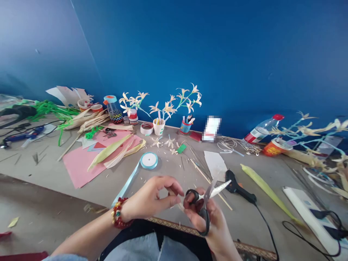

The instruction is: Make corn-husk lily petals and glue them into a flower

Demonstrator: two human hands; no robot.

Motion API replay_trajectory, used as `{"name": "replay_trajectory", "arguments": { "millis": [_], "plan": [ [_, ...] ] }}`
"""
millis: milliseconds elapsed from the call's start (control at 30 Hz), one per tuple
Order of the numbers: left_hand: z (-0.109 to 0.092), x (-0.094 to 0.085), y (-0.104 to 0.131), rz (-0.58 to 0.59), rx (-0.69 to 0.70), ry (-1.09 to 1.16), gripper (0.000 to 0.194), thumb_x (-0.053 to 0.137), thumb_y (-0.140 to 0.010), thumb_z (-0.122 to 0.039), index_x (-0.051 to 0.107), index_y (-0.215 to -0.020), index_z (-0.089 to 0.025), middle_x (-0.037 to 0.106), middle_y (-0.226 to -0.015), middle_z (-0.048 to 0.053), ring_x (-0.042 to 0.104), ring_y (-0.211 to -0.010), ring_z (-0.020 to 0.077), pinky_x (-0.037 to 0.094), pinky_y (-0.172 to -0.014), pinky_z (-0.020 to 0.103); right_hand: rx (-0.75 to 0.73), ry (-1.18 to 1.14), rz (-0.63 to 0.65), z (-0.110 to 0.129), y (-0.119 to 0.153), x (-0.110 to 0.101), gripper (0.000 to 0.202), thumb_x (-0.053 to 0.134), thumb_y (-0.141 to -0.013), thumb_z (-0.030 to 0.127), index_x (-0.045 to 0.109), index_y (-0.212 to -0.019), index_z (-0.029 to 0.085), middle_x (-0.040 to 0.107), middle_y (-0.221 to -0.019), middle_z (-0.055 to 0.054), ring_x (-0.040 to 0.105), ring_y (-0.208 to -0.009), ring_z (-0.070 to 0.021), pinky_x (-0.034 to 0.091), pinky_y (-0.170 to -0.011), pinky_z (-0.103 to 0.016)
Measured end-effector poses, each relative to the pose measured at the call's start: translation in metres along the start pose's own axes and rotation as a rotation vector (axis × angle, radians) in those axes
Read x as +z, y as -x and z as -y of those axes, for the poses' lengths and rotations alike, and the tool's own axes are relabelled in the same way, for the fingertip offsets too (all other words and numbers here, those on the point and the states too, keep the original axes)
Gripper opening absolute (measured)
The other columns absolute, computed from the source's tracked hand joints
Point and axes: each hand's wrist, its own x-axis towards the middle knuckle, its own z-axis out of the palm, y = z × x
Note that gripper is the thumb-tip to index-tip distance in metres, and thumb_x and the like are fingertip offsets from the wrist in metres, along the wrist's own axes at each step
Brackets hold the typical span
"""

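Observation:
My right hand (217,228) is closed round a pair of scissors (211,189) with dark handles, fingers through the loops. The blades stand apart and point up to the right over the table. Just left of it, my left hand (154,195) has its thumb and fingertips pinched close to the right fingers. A small pale sliver shows between the two hands, but I cannot make out what it is. In front of the hands lies a roll of light blue ribbon (149,160), its loose end running down behind my left wrist. Cut pale flowers (171,142) lie beyond it.
A black glue gun (240,188) with a cord lies right of the scissors, near a green corn husk (268,188) and a white power strip (310,217). Pink paper (78,166) with husks is at left. Behind stand a paper cup (159,127) of flower stems and a tipped bottle (262,129).

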Motion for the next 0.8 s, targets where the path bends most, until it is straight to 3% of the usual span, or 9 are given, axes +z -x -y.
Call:
{"name": "replay_trajectory", "arguments": {
  "millis": [67,133,167,200,300,433,633,800],
  "plan": [
    [0.005,0.006,0.004,-0.189,0.118,-0.003,0.018,0.066,-0.087,-0.019,0.066,-0.106,-0.021,0.066,-0.107,0.006,0.062,-0.099,0.0203,0.045,-0.089,0.031,-0.044,-0.024,-0.02,-0.004,0.002,0.0,0.03,0.084,-0.072,0.034,0.06,-0.087,0.022,0.063,-0.075,0.0,0.052,-0.06,-0.013,0.043,-0.053,-0.023],
    [0.012,0.018,0.009,-0.46,0.219,0.019,0.017,0.063,-0.09,-0.019,0.063,-0.106,-0.021,0.06,-0.117,0.009,0.056,-0.11,0.0225,0.041,-0.097,0.034,-0.097,-0.027,-0.034,-0.009,0.002,0.0,0.029,0.084,-0.072,0.031,0.06,-0.086,0.022,0.063,-0.075,0.0,0.052,-0.058,-0.0125,0.043,-0.052,-0.023],
    [0.015,0.026,0.012,-0.593,0.221,0.062,0.011,0.058,-0.093,-0.018,0.062,-0.103,-0.021,0.06,-0.11,0.007,0.056,-0.106,0.0209,0.041,-0.094,0.033,-0.121,-0.028,-0.051,-0.011,0.003,0.0,0.029,0.084,-0.072,0.03,0.06,-0.086,0.022,0.063,-0.075,0.0,0.054,-0.058,-0.0128,0.044,-0.053,-0.023],
    [0.019,0.035,0.015,-0.65,0.196,0.118,0.007,0.054,-0.095,-0.019,0.061,-0.097,-0.021,0.059,-0.101,0.006,0.056,-0.098,0.0193,0.042,-0.089,0.032,-0.135,-0.033,-0.071,-0.013,0.003,0.0,0.029,0.084,-0.072,0.029,0.06,-0.086,0.022,0.063,-0.075,0.0,0.055,-0.059,-0.0131,0.045,-0.053,-0.024],
    [0.026,0.059,0.021,-0.473,0.095,0.28,0.01,0.056,-0.096,-0.025,0.061,-0.089,-0.019,0.059,-0.09,0.005,0.056,-0.087,0.0192,0.043,-0.081,0.031,-0.143,-0.053,-0.12,-0.016,0.004,0.004,0.027,0.082,-0.074,0.031,0.059,-0.086,0.022,0.063,-0.076,0.0,0.055,-0.059,-0.0135,0.047,-0.053,-0.024],
    [0.029,0.076,0.021,-0.476,0.087,0.412,0.012,0.061,-0.093,-0.027,0.06,-0.086,-0.018,0.058,-0.087,0.004,0.055,-0.084,0.018,0.043,-0.079,0.029,-0.201,0.0,-0.124,-0.019,0.005,0.007,0.025,0.082,-0.074,0.031,0.06,-0.084,0.022,0.065,-0.076,-0.001,0.062,-0.065,-0.0169,0.052,-0.058,-0.026],
    [0.024,0.071,0.019,-0.498,0.005,0.527,0.017,0.061,-0.093,-0.028,0.059,-0.081,-0.017,0.055,-0.081,0.002,0.049,-0.076,0.0143,0.04,-0.073,0.025,-0.099,0.088,-0.072,-0.02,0.01,0.0,0.03,0.081,-0.076,0.039,0.062,-0.091,0.021,0.066,-0.079,-0.002,0.059,-0.064,-0.0153,0.049,-0.057,-0.024],
    [0.021,0.066,0.015,-0.494,-0.05,0.642,0.017,0.065,-0.091,-0.029,0.059,-0.079,-0.017,0.056,-0.079,0.0,0.047,-0.074,0.0122,0.038,-0.071,0.022,0.062,0.174,0.206,-0.027,0.023,-0.009,0.047,0.071,-0.078,0.063,0.06,-0.079,0.017,0.058,-0.066,-0.001,0.051,-0.059,-0.0133,0.038,-0.054,-0.024]
  ]
}}
